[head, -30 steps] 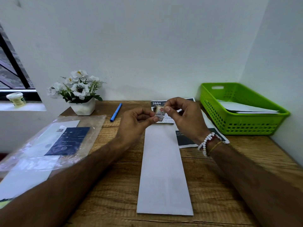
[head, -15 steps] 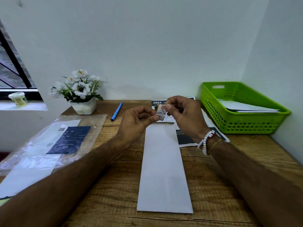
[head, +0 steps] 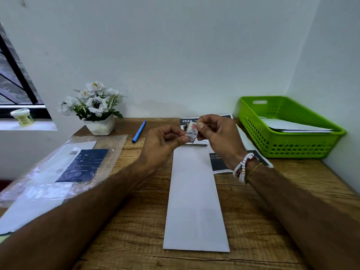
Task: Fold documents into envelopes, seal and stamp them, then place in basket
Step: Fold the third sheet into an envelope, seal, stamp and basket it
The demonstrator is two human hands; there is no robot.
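Note:
A long white envelope [head: 194,195] lies flat on the wooden desk, running away from me. Above its far end both hands pinch a small postage stamp [head: 191,131]. My left hand [head: 163,145] holds the stamp's lower left edge between thumb and forefinger. My right hand [head: 220,137], with bead bracelets at the wrist, grips its upper right edge. The green plastic basket [head: 288,147] stands at the right against the wall, with white envelopes [head: 288,126] inside.
Printed documents [head: 220,162] with dark bands lie under and behind my right hand. A blue pen [head: 138,131] and a white flower pot [head: 100,126] sit at the back left. A clear plastic sleeve with papers [head: 64,168] covers the desk's left side. A small jar [head: 22,116] stands on the windowsill.
Both hands stay at the same spot with the stamp. The fingers have shifted slightly on it, and the stamp now shows more of its face.

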